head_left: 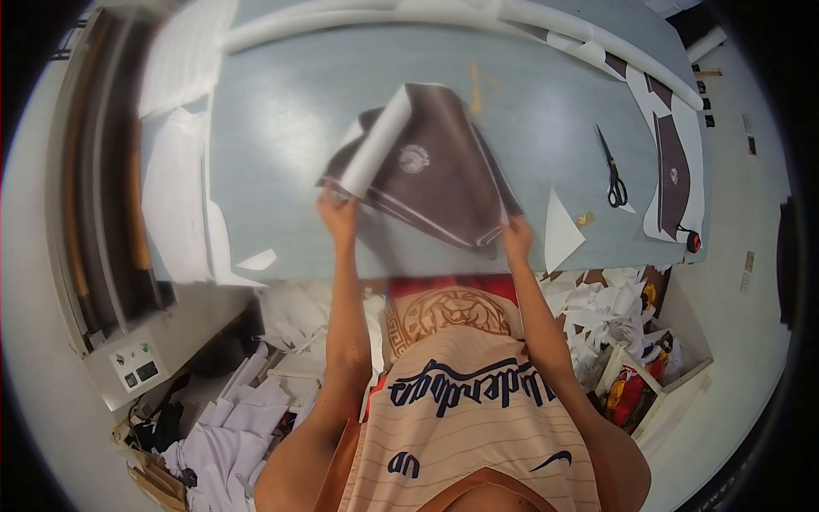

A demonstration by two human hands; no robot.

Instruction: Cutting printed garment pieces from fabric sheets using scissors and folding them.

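Note:
Above the table I hold a stack of dark brown printed paper sheets [439,162] with white edges and a round white emblem. The sheets bow upward, and one edge at the left curls over, showing its white back. My left hand [339,213] is closed on their lower left corner. At the lower right corner, the fingers of my right hand [516,239] pinch the edge. The picture is slightly blurred there, and the number of sheets is hard to tell. To the right, black-handled scissors [613,175] lie on the table with their blades pointing away.
The blue-grey table [281,154] carries a long white paper roll [358,19] along its back. A white paper offcut [561,230], another brown printed piece [674,171] and a tape measure [692,241] lie right. A machine with rollers [107,171] stands left. Scraps [230,427] pile below.

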